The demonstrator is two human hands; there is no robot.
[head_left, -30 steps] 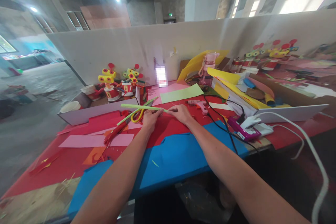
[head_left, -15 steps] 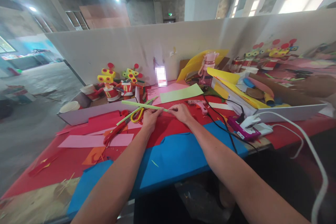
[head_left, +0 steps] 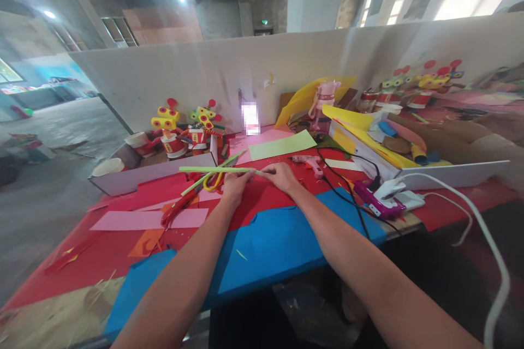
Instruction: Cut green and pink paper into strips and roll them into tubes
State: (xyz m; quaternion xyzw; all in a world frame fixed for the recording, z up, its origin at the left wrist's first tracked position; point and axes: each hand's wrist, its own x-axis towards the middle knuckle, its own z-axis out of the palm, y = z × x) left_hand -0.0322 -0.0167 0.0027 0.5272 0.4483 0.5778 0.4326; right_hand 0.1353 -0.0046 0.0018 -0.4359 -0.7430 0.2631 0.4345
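One narrow pale-green paper strip (head_left: 200, 169) points to nine o'clock from both hands | left hand (head_left: 236, 184), right hand (head_left: 282, 177) pinch its three-o'clock end | likely light, easily creased; grip ends gently | pink plastic glue gun (head_left: 311, 164) at right hand's two o'clock

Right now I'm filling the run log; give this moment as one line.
left hand: holding green strip; right hand: pinching its right end; yellow-handled scissors: beside left hand; pink glue gun: near right hand

Craft workshop, glue gun (head_left: 313, 164), coloured paper (head_left: 282, 146)
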